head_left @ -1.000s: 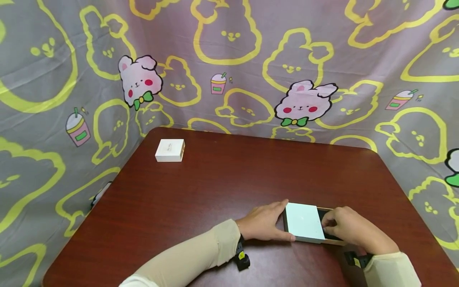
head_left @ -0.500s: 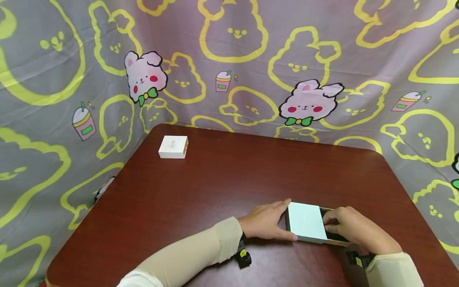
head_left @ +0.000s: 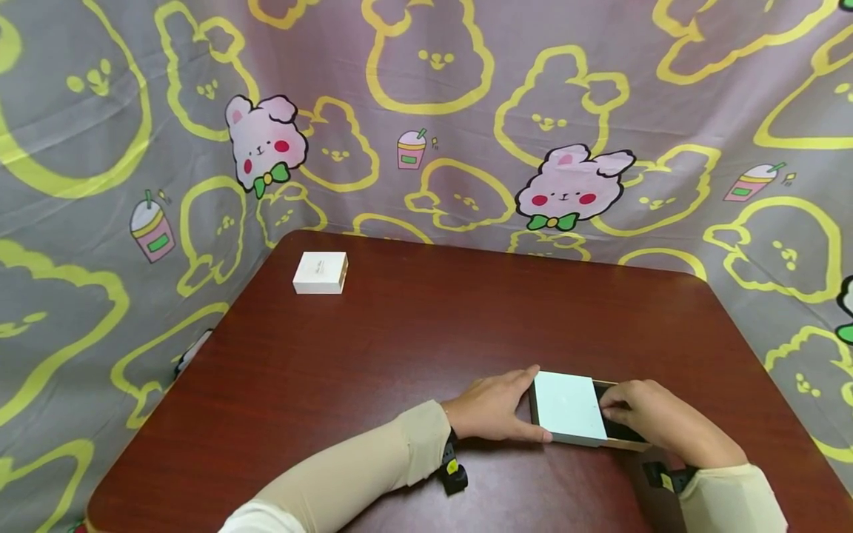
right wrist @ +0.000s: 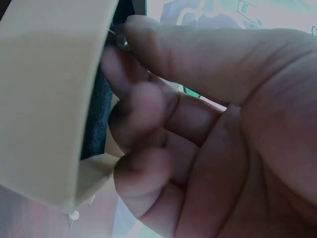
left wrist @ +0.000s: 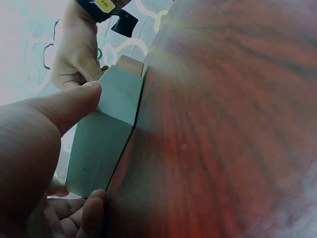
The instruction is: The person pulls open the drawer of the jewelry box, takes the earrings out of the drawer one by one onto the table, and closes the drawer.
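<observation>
A pale blue-white sliding box [head_left: 569, 406] lies on the table at the front right. Its tan-edged drawer [head_left: 626, 444], lined in black, is pulled partly out to the right. My left hand [head_left: 492, 409] grips the closed end of the box, with the thumb on the near side and a finger at the far corner. Over the drawer, my right hand [head_left: 649, 414] has its fingertips inside. In the right wrist view, the thumb and index finger pinch a small pearl-like bead [right wrist: 122, 42] with a thin pin. A similar white bead [right wrist: 74, 215] shows beneath the drawer's corner.
A small white box [head_left: 320, 272] with printed lettering stands at the far left of the brown table [head_left: 400, 326]. A cartoon-patterned curtain [head_left: 460, 111] encloses the back and sides.
The head view has shifted slightly. My right fingers have moved a little over the drawer, while the left hand keeps its hold on the box.
</observation>
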`<state>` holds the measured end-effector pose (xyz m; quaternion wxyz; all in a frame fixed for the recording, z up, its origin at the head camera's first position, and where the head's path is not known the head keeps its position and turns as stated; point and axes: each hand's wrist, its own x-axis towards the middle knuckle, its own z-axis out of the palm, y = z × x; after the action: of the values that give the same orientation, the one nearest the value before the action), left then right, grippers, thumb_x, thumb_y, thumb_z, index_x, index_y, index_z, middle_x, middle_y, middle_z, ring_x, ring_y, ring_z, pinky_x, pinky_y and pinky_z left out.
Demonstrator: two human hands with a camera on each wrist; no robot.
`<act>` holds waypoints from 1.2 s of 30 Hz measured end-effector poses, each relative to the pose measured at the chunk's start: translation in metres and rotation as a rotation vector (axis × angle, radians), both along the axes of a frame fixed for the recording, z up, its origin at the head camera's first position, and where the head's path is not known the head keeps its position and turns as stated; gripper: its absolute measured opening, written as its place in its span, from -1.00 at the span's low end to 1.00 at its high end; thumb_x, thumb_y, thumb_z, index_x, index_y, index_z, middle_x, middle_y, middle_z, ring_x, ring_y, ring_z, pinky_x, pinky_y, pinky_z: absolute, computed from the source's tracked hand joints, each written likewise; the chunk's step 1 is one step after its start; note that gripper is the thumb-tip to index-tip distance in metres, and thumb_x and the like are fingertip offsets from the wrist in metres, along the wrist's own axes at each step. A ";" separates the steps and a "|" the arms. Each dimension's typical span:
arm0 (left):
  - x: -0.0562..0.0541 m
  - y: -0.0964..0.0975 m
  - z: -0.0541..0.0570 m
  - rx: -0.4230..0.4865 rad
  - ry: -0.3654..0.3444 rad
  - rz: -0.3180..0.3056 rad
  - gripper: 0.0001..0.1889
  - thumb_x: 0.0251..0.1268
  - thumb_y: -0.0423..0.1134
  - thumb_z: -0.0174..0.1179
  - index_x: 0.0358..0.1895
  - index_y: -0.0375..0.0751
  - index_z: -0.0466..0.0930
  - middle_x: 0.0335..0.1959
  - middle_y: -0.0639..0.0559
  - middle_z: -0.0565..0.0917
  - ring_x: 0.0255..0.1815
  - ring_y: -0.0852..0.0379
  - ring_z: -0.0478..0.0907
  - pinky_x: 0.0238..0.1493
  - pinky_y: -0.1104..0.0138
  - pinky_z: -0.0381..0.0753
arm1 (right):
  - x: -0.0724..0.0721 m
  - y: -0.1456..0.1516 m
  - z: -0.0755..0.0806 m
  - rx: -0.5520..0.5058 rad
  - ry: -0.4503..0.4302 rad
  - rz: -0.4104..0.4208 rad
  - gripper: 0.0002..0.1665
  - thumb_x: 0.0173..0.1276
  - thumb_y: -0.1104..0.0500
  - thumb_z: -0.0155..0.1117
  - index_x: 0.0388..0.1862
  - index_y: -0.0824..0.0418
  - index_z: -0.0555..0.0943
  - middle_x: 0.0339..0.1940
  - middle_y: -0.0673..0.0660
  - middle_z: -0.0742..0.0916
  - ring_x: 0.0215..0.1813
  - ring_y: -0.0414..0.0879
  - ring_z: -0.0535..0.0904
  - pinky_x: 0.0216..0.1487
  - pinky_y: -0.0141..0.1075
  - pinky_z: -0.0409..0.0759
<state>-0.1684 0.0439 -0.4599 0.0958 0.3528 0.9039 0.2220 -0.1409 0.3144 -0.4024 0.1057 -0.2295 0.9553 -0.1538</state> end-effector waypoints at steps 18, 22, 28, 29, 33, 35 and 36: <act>-0.001 0.000 0.001 0.008 -0.012 -0.003 0.14 0.03 0.54 0.10 0.58 -0.04 -0.08 0.49 0.13 0.18 0.41 0.22 0.20 0.27 0.14 0.34 | 0.002 -0.001 -0.002 -0.010 -0.049 -0.067 -0.85 0.24 0.29 0.38 -0.40 0.03 0.63 -0.49 -0.18 0.56 -0.47 -0.30 0.39 -0.47 -0.34 0.40; 0.000 0.001 0.002 0.004 -0.011 -0.002 0.13 0.03 0.53 0.10 0.58 -0.04 -0.07 0.49 0.14 0.19 0.41 0.22 0.21 0.27 0.14 0.34 | 0.004 -0.001 -0.002 -0.021 -0.050 -0.065 -0.84 0.24 0.29 0.38 -0.39 0.03 0.62 -0.49 -0.17 0.55 -0.47 -0.30 0.39 -0.46 -0.34 0.40; 0.001 0.001 0.003 0.005 -0.016 -0.003 0.13 0.03 0.54 0.10 0.58 -0.04 -0.06 0.49 0.14 0.19 0.41 0.22 0.21 0.27 0.14 0.34 | 0.005 0.002 -0.003 -0.032 -0.026 -0.045 -0.85 0.22 0.29 0.40 -0.38 0.05 0.63 -0.48 -0.19 0.56 -0.45 -0.33 0.40 -0.46 -0.33 0.42; 0.001 0.001 0.003 0.007 -0.019 -0.005 0.13 0.03 0.54 0.10 0.58 -0.04 -0.07 0.49 0.14 0.19 0.41 0.22 0.20 0.27 0.13 0.34 | 0.005 0.002 -0.003 -0.032 -0.018 -0.040 -0.85 0.21 0.29 0.41 -0.38 0.05 0.63 -0.48 -0.19 0.57 -0.45 -0.33 0.41 -0.45 -0.33 0.43; 0.000 0.001 0.002 0.011 -0.016 -0.007 0.13 0.03 0.53 0.10 0.58 -0.04 -0.07 0.49 0.13 0.19 0.42 0.22 0.19 0.27 0.12 0.34 | 0.006 0.003 -0.003 -0.031 0.004 -0.043 -0.86 0.18 0.28 0.44 -0.37 0.05 0.66 -0.46 -0.20 0.60 -0.43 -0.35 0.44 -0.43 -0.32 0.46; -0.001 0.002 0.002 0.010 -0.013 -0.007 0.13 0.03 0.53 0.11 0.58 -0.04 -0.07 0.49 0.13 0.19 0.42 0.22 0.19 0.27 0.12 0.34 | 0.006 0.003 -0.002 -0.032 0.012 -0.044 -0.86 0.17 0.27 0.45 -0.38 0.04 0.68 -0.44 -0.20 0.63 -0.42 -0.35 0.46 -0.42 -0.31 0.48; 0.000 0.002 0.002 0.008 -0.009 -0.005 0.13 0.03 0.53 0.11 0.58 -0.04 -0.06 0.48 0.13 0.20 0.42 0.22 0.20 0.26 0.12 0.35 | 0.007 0.004 -0.002 -0.032 0.012 -0.046 -0.86 0.17 0.27 0.45 -0.38 0.03 0.68 -0.44 -0.20 0.63 -0.42 -0.35 0.46 -0.42 -0.31 0.48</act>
<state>-0.1688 0.0456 -0.4579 0.0991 0.3544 0.9016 0.2272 -0.1342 0.3181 -0.4045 0.0927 -0.2101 0.9583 -0.1702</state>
